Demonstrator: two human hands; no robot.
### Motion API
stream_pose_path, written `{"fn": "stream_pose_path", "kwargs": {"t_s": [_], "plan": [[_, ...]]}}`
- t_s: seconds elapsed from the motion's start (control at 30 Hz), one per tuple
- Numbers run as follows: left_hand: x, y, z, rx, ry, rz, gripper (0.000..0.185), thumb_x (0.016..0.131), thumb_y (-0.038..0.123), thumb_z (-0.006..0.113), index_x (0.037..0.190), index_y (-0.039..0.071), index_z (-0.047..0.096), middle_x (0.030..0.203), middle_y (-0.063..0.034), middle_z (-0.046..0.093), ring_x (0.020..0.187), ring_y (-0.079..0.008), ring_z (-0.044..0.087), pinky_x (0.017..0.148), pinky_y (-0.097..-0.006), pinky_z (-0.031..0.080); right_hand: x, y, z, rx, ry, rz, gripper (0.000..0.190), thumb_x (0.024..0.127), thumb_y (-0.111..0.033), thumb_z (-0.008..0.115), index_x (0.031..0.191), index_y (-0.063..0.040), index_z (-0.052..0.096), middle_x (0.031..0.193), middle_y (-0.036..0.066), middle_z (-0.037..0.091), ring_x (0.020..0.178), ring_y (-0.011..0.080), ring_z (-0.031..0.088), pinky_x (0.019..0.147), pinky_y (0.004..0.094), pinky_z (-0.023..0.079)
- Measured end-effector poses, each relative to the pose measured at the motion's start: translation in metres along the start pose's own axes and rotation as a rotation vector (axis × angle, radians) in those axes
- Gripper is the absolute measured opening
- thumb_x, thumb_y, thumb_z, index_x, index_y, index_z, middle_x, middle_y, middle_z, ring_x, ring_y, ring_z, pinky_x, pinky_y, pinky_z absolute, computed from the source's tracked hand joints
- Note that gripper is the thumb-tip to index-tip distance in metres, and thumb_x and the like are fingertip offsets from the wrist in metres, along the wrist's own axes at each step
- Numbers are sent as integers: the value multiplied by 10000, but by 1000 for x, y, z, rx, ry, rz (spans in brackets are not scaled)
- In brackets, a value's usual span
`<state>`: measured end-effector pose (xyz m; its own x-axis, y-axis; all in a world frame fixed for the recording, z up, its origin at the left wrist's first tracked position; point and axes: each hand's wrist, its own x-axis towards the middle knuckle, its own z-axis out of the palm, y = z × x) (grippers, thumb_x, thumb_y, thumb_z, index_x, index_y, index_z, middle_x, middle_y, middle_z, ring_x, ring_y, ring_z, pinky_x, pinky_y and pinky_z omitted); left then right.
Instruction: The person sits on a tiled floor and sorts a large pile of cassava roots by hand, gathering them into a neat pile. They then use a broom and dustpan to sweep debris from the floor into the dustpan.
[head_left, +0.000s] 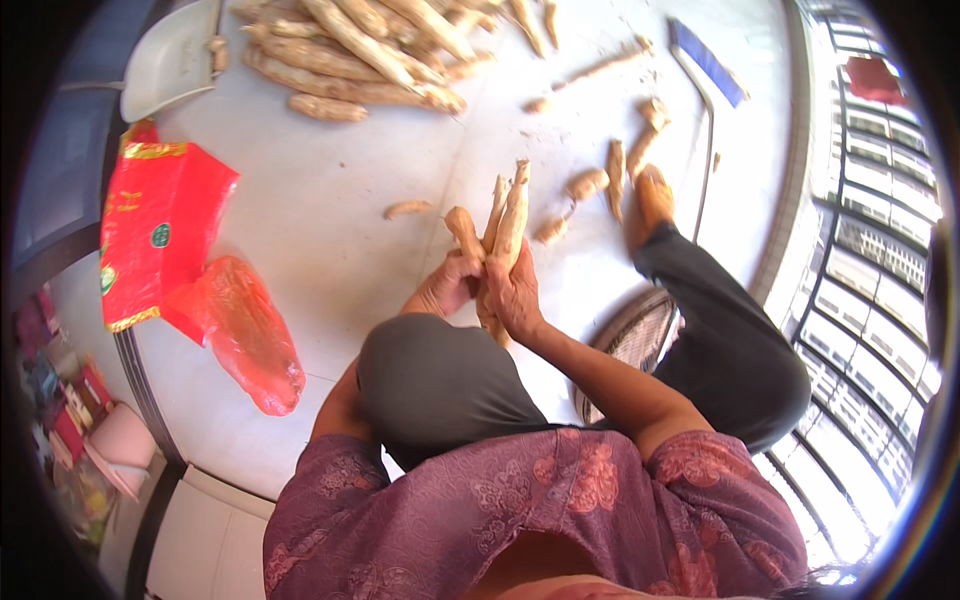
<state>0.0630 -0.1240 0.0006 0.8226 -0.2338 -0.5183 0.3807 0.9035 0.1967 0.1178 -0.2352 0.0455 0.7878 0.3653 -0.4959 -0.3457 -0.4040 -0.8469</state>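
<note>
Both of my hands meet in front of my knees, around a clump of long pale-brown root tubers (510, 225). My left hand (451, 283) grips its side beside a short stubby root (463, 231). With my right hand (516, 292) I hold the longer, thicker roots, thumb laid along them. The clump's lower end pokes out below my fingers. On the floor ahead, a heap of similar roots (337, 64) lies at the upper left. Loose pieces, among them a short root (586, 184) and a slim one (616, 180), rest near my bare foot.
A red printed bag (150, 232) and a red plastic bag (255, 334) lie at left, below a white dustpan (169, 60). A blue-headed broom (706, 64) lies at upper right. A round woven stool or basket (630, 345) is between my legs; a barred railing (862, 262) runs along the right.
</note>
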Motion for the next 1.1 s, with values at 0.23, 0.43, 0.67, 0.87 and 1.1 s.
{"fn": "stream_pose_path", "kwargs": {"t_s": [0.23, 0.43, 0.67, 0.87, 1.1], "plan": [[-12, 49, 30, 184, 199, 277, 640, 677, 50, 463, 1313, 60, 393, 1056, -83, 542, 816, -175, 571, 644, -326, 499, 50, -55, 2, 91, -160, -40, 419, 855, -258, 476, 1152, 30, 417, 853, 92, 570, 736, 132, 545, 623, 267, 475], [-40, 44, 29, 437, 593, 286, 674, 676, 17, 470, 1338, 100, 376, 977, -111, 522, 542, -158, 524, 326, -283, 422, 136, -134, 4, -289, -247, -438, 431, 795, -277, 541, 1128, -28, 428, 904, 167, 547, 764, 235, 556, 685, 369, 465], [-46, 114, 55, 596, 800, 488, 581, 655, 10, 531, 1233, 67, 513, 719, -13, 489, 528, -90, 472, 330, -247, 401, 294, -223, 104, -824, -29, -1138, 336, 785, -202, 552, 1057, -7, 517, 1001, 246, 539, 930, 354, 558, 797, 438, 453], [-26, 156, 78, 842, 954, 617, 550, 697, 29, 632, 1233, 59, 512, 863, -35, 512, 647, -120, 526, 412, -256, 435, 265, -190, 58, -628, -213, -981, 308, 823, -274, 586, 917, 19, 588, 944, 232, 585, 933, 344, 573, 785, 431, 469], [26, 152, 95, 1521, 817, 1055, 593, 694, 37, 668, 1250, 5, 465, 968, -80, 539, 1012, -181, 523, 872, -306, 425, 167, -152, 33, 283, -492, -162, 386, 795, -278, 648, 889, 92, 589, 872, 161, 620, 801, 197, 596, 660, 296, 481]]}}
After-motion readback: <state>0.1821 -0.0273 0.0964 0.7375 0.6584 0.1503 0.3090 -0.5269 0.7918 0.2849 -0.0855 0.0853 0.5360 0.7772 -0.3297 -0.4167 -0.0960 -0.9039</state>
